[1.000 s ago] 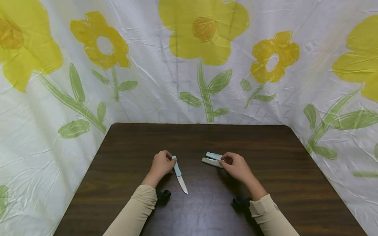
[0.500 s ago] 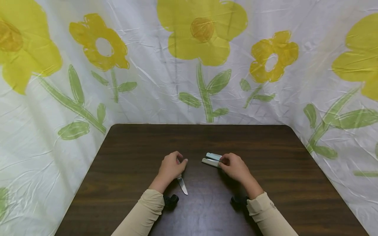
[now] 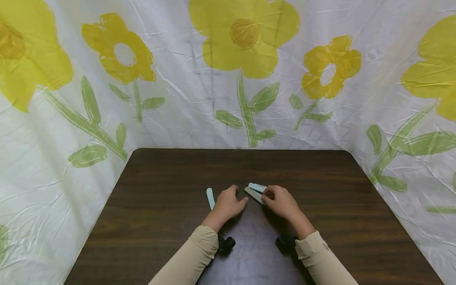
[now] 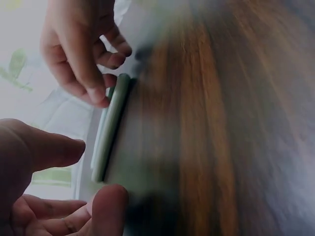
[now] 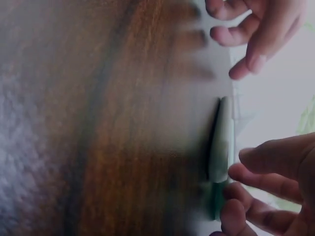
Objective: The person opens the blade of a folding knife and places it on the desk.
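Observation:
An unfolded pocket knife with a light blue handle [image 3: 210, 198] lies on the table in the head view; my left hand and wrist hide most of its blade. My left hand [image 3: 227, 205] hovers just right of it, thumb and fingers spread, holding nothing. Farther right, a sage-green folded pocket knife [image 3: 254, 195] lies at an angle beside a light blue one [image 3: 257, 187], their right ends under my fingers. With curled fingers, my right hand [image 3: 283, 202] pinches the green knife near its right end. In the left wrist view the green knife [image 4: 112, 128] lies between both hands.
The dark wood-grain table [image 3: 160, 174] has rounded far corners. A white curtain [image 3: 178, 118] printed with yellow flowers hangs behind it and at the sides. A black wrist camera [image 3: 226, 243] sits below the left hand, another [image 3: 285, 243] below the right.
My left hand has let go of the unfolded knife and moved right, toward the two folded ones. The green knife has turned slightly, its left end swinging away from me.

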`<state>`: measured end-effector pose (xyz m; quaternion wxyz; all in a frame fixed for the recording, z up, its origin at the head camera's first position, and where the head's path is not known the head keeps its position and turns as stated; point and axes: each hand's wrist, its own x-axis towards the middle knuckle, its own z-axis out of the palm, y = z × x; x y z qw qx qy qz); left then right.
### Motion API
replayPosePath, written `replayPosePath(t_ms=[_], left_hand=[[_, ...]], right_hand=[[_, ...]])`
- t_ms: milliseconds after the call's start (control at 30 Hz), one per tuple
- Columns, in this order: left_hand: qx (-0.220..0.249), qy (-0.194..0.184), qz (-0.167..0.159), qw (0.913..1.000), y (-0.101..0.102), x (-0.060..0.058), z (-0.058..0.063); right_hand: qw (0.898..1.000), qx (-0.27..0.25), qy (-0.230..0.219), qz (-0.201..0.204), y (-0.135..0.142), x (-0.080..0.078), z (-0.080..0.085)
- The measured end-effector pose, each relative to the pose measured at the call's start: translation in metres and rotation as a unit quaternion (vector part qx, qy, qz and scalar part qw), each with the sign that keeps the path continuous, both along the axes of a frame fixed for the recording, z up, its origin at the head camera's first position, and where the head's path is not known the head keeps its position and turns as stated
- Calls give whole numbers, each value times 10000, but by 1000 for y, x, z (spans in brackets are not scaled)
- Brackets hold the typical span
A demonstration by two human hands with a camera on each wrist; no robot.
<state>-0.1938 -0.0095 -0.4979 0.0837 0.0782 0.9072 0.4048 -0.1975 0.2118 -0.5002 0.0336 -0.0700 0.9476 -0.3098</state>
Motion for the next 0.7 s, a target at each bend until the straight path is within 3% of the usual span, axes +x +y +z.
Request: replayPosePath(t_ms=[200, 467, 700], left_hand=[[-159, -158, -4, 9997, 15, -6, 0], [-543, 104, -71, 9984, 25, -10, 2], [-724, 257, 81, 9970, 29, -13, 1]], right_hand=[[9996, 97, -212, -132, -3, -3, 3], [9990, 162, -404, -108, -8, -7, 2], [9996, 30, -263, 72, -10, -9, 0]])
